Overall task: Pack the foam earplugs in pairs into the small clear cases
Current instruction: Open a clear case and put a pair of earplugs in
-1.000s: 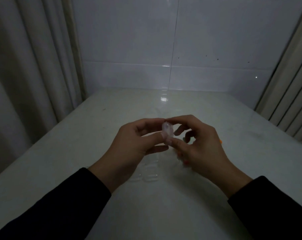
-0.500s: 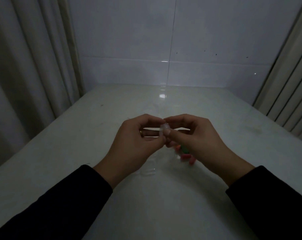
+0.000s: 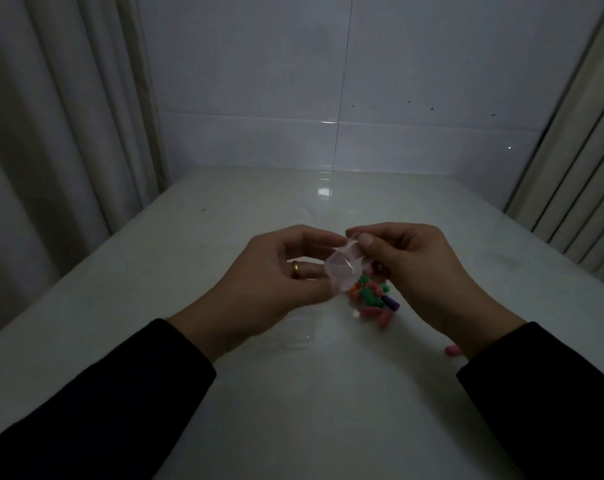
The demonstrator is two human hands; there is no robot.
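A small clear case (image 3: 344, 268) is held up above the table between both hands; it looks hinged open, and I cannot tell if anything is inside. My left hand (image 3: 276, 282) pinches its lower left side, a ring on one finger. My right hand (image 3: 415, 268) grips its upper edge with thumb and forefinger. Below the case lies a pile of foam earplugs (image 3: 375, 301) in pink, green, orange and purple. One pink earplug (image 3: 452, 350) lies apart by my right wrist. More clear cases (image 3: 299, 336) rest on the table under my left hand, faint in the dim light.
The white table (image 3: 224, 216) runs back to a tiled wall. Curtains (image 3: 51, 133) hang along the left edge and a ribbed panel (image 3: 577, 188) stands at the right. The light is dim.
The hands have drawn slightly apart and the clear case now shows open between them. The earplug pile, earlier mostly hidden behind the right hand, is now in plain view.
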